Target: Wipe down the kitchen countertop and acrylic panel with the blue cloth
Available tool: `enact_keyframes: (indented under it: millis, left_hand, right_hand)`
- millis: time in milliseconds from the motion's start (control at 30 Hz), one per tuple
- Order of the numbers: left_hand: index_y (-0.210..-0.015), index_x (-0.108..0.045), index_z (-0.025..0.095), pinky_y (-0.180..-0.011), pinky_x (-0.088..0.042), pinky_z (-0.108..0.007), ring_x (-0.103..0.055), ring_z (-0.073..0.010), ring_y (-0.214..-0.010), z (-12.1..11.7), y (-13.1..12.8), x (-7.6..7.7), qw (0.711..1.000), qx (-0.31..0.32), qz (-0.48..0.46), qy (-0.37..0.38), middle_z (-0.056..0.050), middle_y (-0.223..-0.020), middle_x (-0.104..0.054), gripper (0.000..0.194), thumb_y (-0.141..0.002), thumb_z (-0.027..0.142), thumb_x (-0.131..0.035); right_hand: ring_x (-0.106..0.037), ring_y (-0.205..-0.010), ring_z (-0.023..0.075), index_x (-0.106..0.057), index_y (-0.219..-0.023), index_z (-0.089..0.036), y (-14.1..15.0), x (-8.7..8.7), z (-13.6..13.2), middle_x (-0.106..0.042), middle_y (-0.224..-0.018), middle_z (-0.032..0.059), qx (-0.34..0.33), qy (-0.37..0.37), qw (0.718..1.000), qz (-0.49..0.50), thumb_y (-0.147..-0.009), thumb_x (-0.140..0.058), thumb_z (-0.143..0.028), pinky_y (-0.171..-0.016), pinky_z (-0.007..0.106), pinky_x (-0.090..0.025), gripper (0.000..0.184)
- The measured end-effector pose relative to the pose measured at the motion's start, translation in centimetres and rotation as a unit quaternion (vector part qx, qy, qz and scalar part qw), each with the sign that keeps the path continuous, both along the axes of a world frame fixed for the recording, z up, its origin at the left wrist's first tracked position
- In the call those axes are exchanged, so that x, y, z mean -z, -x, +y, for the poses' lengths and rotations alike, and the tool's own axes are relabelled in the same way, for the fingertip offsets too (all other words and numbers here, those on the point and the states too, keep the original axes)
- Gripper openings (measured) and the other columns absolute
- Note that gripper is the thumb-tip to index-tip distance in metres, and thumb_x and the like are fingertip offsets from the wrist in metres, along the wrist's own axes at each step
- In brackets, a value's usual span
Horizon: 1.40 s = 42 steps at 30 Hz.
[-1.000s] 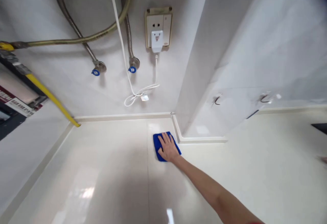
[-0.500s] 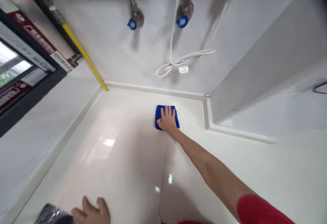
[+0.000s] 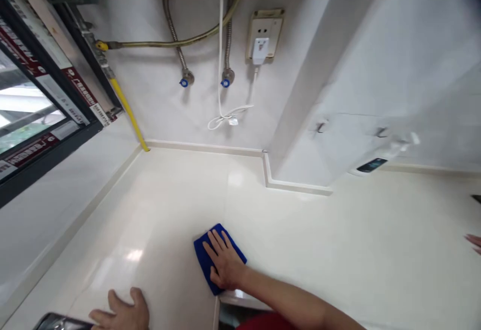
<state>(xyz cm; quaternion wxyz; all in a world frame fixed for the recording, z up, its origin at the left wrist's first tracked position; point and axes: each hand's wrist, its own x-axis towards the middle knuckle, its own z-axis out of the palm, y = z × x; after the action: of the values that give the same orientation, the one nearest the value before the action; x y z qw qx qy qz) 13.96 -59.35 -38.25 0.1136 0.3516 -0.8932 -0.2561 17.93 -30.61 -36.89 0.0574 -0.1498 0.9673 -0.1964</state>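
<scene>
Two hands are seen over a cream counter [image 3: 319, 229]. One blue microfibre cloth [image 3: 205, 260] is pressed flat beneath the right hand [image 3: 223, 262], its grip open with the fingers spread, and the cloth's long axis is slanted diagonally under the palm. The left hand [image 3: 122, 312] is held open beside one dark glossy object [image 3: 62, 322], well apart from the cloth. Two blue-handled valves [image 3: 184, 82] are mounted beyond the counter.
</scene>
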Motion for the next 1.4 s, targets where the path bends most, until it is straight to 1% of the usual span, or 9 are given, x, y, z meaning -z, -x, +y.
enact_keyframes:
  millis: [100,233,400,500,633,900,1033,1167,1400]
  left_hand:
    - [-0.147,-0.039,0.024,-0.1,-0.032,-0.081,-0.017,-0.0554,-0.144,0.1,-0.1,0.0,1.0,0.012,0.005,-0.016,-0.02,-0.164,-0.014,0.08,-0.077,0.062,-0.048]
    - [-0.147,-0.039,0.021,-0.105,-0.028,-0.08,-0.012,-0.0548,-0.146,0.4,-0.4,0.5,0.999,0.031,0.033,-0.014,-0.022,-0.164,-0.01,0.079,-0.08,0.062,-0.046]
    - [-0.147,-0.037,0.015,-0.102,-0.026,-0.083,-0.01,-0.0548,-0.146,0.2,-0.7,1.5,0.997,0.061,0.046,0.019,-0.028,-0.162,-0.009,0.075,-0.084,0.055,-0.043]
    - [-0.146,-0.037,0.01,-0.108,-0.016,-0.081,-0.007,-0.0517,-0.148,-0.3,-0.6,2.4,0.993,0.087,0.079,0.032,-0.031,-0.161,-0.009,0.075,-0.085,0.053,-0.043]
    - [-0.145,-0.039,0.007,-0.113,-0.011,-0.077,-0.003,-0.0509,-0.148,-1.4,-0.8,3.8,0.99,0.097,0.098,-0.001,-0.032,-0.16,-0.008,0.078,-0.083,0.055,-0.042]
    - [-0.133,-0.051,-0.002,-0.12,-0.018,-0.065,-0.017,-0.0431,-0.149,-2.2,-7.0,5.1,0.968,0.205,0.144,-0.005,-0.032,-0.156,-0.025,0.073,-0.085,0.053,-0.043]
    - [-0.133,-0.051,0.003,-0.122,-0.019,-0.06,-0.028,-0.0343,-0.148,-1.2,-12.2,4.1,0.962,0.236,0.135,-0.011,-0.026,-0.141,-0.05,0.062,-0.091,0.046,-0.039]
    - [-0.136,-0.048,0.014,-0.124,-0.021,-0.057,-0.026,-0.0267,-0.149,-0.2,-16.7,3.6,0.954,0.269,0.136,-0.014,-0.017,-0.141,-0.053,0.048,-0.094,0.035,-0.038]
    - [-0.138,-0.046,0.011,-0.122,-0.025,-0.057,-0.013,-0.029,-0.153,0.5,-19.3,5.0,0.945,0.295,0.142,-0.01,-0.02,-0.155,-0.036,0.049,-0.094,0.032,-0.039]
  right_hand:
    - [-0.003,-0.152,0.0344,-0.018,-0.157,-0.018,-4.1,1.1,4.0,-0.003,-0.165,0.0166,0.032,-0.015,0.999,0.0,-0.085,-0.052,-0.038,-0.123,0.058,-0.006,0.082]
    - [-0.006,-0.152,0.033,-0.021,-0.156,-0.018,-11.2,3.3,10.9,-0.006,-0.165,0.0136,0.178,-0.095,0.978,0.061,-0.08,-0.05,-0.026,-0.122,0.058,-0.014,0.082]
    - [-0.017,-0.151,0.0299,-0.021,-0.156,-0.018,-20.8,5.5,19.0,-0.016,-0.165,0.0113,0.35,-0.196,0.91,0.106,-0.087,-0.041,-0.026,-0.119,0.054,-0.025,0.072]
    - [-0.019,-0.15,0.0315,-0.018,-0.157,-0.013,-22.9,6.5,20.5,-0.021,-0.163,0.0163,0.436,-0.245,0.859,0.109,-0.09,-0.037,-0.028,-0.117,0.055,-0.027,0.07]
    - [-0.02,-0.148,0.0373,-0.024,-0.153,-0.004,-20.2,7.0,16.5,-0.026,-0.159,0.0252,0.469,-0.283,0.832,0.091,-0.087,-0.043,-0.032,-0.117,0.059,-0.022,0.074]
    - [-0.013,-0.15,0.0401,-0.031,-0.152,-0.007,-8.5,4.3,2.7,-0.022,-0.161,0.0217,0.273,-0.241,0.93,0.046,-0.084,-0.051,-0.039,-0.12,0.059,-0.009,0.078]
    - [-0.009,-0.15,0.0415,-0.025,-0.154,-0.007,-3.3,2.9,-1.9,-0.015,-0.163,0.0204,0.187,-0.177,0.966,0.025,-0.087,-0.048,-0.037,-0.119,0.063,-0.005,0.078]
    - [-0.008,-0.15,0.0407,-0.021,-0.155,-0.006,1.1,1.7,-5.1,-0.011,-0.164,0.0199,0.144,-0.137,0.98,0.009,-0.089,-0.046,-0.036,-0.118,0.066,0.001,0.077]
    - [-0.007,-0.151,0.0403,-0.021,-0.154,-0.004,0.3,1.5,-7.3,-0.011,-0.162,0.0227,0.071,-0.099,0.992,0.041,-0.091,-0.043,-0.035,-0.119,0.065,0.001,0.074]
